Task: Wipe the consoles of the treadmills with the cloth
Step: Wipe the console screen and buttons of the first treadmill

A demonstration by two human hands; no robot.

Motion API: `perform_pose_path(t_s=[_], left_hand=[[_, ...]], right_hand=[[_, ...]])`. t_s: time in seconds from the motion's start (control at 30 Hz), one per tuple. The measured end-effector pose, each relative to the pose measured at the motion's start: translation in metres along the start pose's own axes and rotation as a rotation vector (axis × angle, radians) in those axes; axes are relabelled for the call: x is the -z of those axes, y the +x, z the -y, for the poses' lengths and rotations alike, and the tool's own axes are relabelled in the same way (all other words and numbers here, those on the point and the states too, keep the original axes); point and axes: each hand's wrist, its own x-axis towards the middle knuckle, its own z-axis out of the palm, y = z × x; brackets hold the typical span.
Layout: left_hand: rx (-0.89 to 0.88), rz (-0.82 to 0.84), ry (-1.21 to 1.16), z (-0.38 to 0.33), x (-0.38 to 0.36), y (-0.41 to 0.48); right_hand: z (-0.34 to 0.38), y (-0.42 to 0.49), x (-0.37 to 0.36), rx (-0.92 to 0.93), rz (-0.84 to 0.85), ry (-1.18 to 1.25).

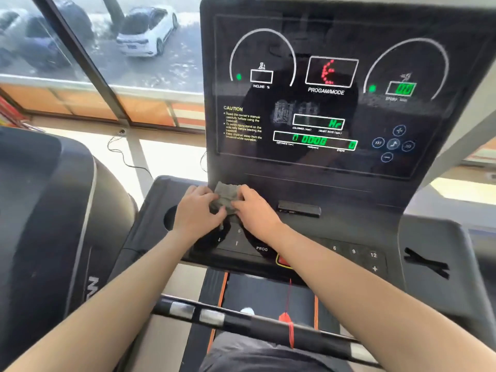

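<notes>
Gray cloth point(226, 196) is bunched up low on the console point(349, 194), just under the lit screen point(322, 103). L grip point(197, 210) & R grip point(256, 208) both pinch it w/ curled fingers, one each side. Number buttons point(353, 251) are near, below.

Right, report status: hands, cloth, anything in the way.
Left hand and right hand both grip the grey cloth, bunched between them. Cloth low on the console, below the screen. Small black bar right of the hands, apart.
</notes>
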Motion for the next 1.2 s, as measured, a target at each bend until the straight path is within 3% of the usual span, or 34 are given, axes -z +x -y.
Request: perform_pose_path(t_s=[0.2,0.37,0.6,0.73,0.9,1.03,1.2], left_hand=[[-0.143,0.07,-0.174,-0.026,-0.02,0.002],[-0.179,0.022,-0.167,-0.054,-0.034,0.013],[0.03,-0.086,-0.094,-0.051,-0.021,0.022],[0.184,-0.154,-0.108,-0.048,-0.002,0.03],[0.267,-0.263,-0.226,-0.047,0.02,0.049],[0.182,-0.282,-0.333,-0.071,0.028,0.067],[0.002,-0.239,-0.328,-0.092,0.012,0.062]], right_hand=[[-0.025,-0.035,0.017,-0.068,-0.043,-0.228],[-0.044,-0.035,0.032,-0.211,-0.097,-0.172],[-0.036,-0.013,0.032,-0.124,-0.226,0.006],[-0.017,0.01,0.033,-0.049,-0.197,-0.006],[-0.005,0.036,0.056,0.006,-0.288,0.052],[-0.028,0.042,0.075,-0.011,-0.437,0.011],[-0.048,0.008,0.073,-0.024,-0.391,-0.092]])
